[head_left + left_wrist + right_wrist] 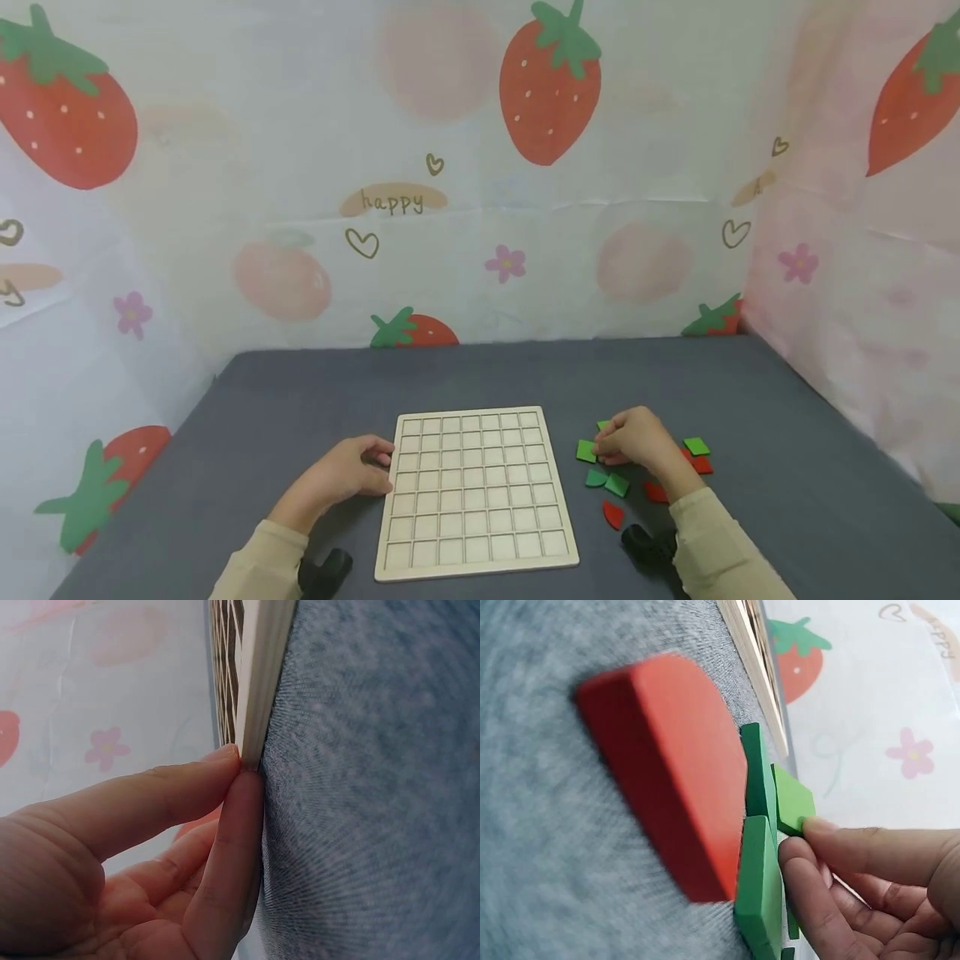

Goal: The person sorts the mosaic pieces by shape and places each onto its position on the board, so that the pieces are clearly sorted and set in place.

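Note:
A pale wooden grid board (471,479) lies flat on the dark grey cloth. Along its left edge rests my left hand (341,473); in the left wrist view the thumb and a finger touch the board's rim (262,682). To the right of the board, my right hand (636,440) pinches the near corner of a light green square tile (791,799) between thumb and finger. Just nearer me lie a dark green rounded piece (596,477) and a green square tile (617,485). A red quarter-round piece (612,514) is closest to me.
Another light green tile (603,425) shows partly behind the right hand. Beyond the right wrist lie a light green tile (697,446) and red pieces (702,465), partly hidden by the arm. A strawberry-print curtain (465,283) stands behind the table.

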Motion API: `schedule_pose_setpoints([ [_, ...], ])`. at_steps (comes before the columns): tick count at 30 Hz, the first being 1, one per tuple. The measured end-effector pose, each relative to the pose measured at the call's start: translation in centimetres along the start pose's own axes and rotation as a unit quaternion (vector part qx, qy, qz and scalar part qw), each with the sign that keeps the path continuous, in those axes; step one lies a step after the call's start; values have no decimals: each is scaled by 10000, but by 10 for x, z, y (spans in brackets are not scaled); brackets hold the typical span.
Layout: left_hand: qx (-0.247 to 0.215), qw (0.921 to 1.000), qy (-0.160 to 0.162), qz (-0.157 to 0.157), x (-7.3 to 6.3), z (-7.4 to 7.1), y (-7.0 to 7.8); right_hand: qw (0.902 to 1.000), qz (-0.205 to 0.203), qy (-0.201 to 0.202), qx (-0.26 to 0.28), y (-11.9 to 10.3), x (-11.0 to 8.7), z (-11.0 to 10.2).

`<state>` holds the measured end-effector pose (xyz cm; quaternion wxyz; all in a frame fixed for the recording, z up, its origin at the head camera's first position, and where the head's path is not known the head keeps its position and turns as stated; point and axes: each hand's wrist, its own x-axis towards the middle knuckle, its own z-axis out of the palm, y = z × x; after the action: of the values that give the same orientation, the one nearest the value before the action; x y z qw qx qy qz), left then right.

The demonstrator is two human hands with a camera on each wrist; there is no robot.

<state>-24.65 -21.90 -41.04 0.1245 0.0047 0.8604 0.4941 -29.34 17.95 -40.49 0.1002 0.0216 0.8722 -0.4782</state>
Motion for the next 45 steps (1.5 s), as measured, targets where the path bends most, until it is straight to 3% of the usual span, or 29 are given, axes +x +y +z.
schedule_pose_setpoints([
  [11,69,9999,119,70,-1,0,3,9993,-323,-188,-65,-17,-6,3],
  [15,65,9999,108,-53,-3,-1,0,9988,-374,-320,12,-24,-8,16],
  [26,218,9995,222,-15,-6,0,0,9954,-677,-605,303,-56,-3,47],
  [36,22,9999,113,46,-3,2,-2,9920,-734,-1023,56,-85,3,72],
  [45,20,10000,81,3,-5,-1,1,9878,-646,-1375,332,-103,12,102],
])
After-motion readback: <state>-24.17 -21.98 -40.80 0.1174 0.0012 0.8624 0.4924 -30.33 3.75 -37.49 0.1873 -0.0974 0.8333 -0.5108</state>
